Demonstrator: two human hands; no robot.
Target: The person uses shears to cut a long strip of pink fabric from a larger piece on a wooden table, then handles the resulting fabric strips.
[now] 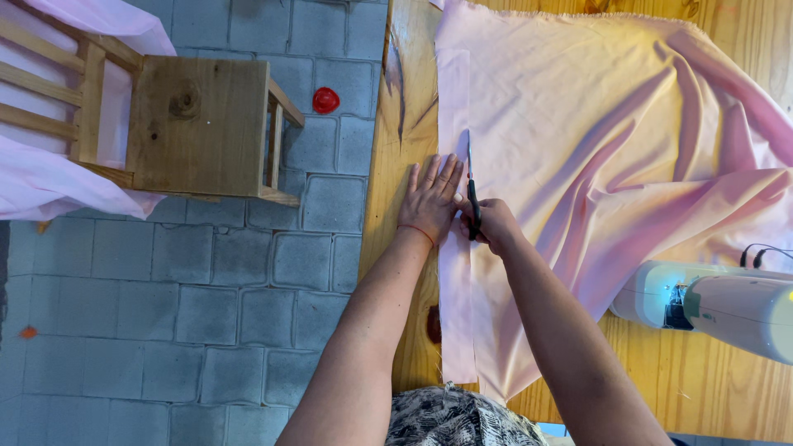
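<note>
While left hand (431, 198) flattens pink fabric (611, 157), right hand (494, 223) holds scissors (472, 194).

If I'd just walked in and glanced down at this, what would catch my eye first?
Most likely the big sheet of pink fabric spread over the wooden table, with the right hand running scissors along its left edge while the left hand presses the strip flat. After that, the white sewing machine at right and the wooden chair on the grey paved floor.
</note>
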